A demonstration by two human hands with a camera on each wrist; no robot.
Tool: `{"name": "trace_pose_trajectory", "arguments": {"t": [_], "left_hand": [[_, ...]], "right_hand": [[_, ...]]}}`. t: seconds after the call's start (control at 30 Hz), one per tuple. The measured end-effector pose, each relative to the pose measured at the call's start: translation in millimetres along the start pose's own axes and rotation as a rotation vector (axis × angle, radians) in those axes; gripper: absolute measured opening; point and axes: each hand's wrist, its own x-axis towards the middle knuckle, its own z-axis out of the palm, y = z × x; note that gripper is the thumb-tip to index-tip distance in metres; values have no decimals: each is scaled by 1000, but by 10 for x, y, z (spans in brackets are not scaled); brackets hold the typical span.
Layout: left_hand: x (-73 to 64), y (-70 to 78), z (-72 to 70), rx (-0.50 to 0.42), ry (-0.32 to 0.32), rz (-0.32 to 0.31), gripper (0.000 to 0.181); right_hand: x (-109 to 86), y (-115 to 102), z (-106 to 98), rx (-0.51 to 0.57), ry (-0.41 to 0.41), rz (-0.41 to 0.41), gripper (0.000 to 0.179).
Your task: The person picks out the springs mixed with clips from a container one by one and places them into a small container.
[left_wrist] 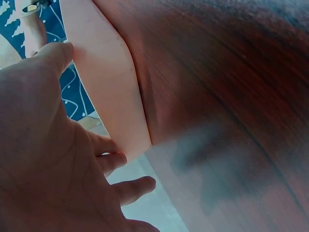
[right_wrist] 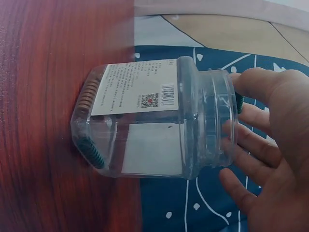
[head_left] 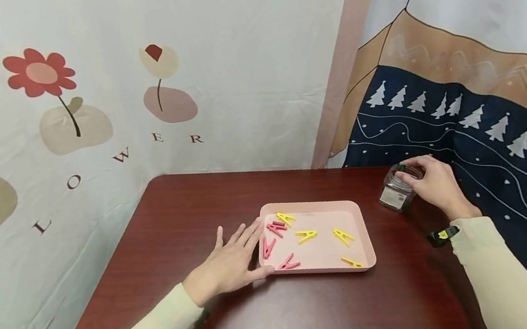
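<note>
My left hand (head_left: 228, 259) lies beside a shallow pink tray (head_left: 323, 271), fingers spread and fairly straight. Its fingertips touch the tray's left side, and the thumb reaches the near left corner. In the tray are yellow clothespins (head_left: 306, 235), pink clothespins (head_left: 287, 263) and a small dark red ribbed piece (head_left: 278, 223). My right hand (head_left: 435, 182) is at the mouth of a clear plastic jar (right_wrist: 149, 150), pinching a small green coil-like piece (right_wrist: 239, 102) there. Inside the jar, at its bottom, sit a brown ribbed piece (right_wrist: 87, 96) and a green ribbed piece (right_wrist: 91, 151).
The dark red wooden table (head_left: 199, 205) holds the tray near its middle and the jar near its far right edge. Behind stands a white cloth with flower prints (head_left: 230, 53). A dark blue cloth with tree prints (head_left: 490, 158) hangs at the right.
</note>
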Motion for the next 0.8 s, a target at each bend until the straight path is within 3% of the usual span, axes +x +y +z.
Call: {"name": "trace_pose_trajectory", "arguments": {"t": [0.5,0.8], "left_hand": [[10,-1,-15,7,11,14,107],[10,-8,-11,1,7,13,107]], "right_hand": [[3,50,39,-2,35,-30,35],[7,44,56,7,-5,12,46]]}}
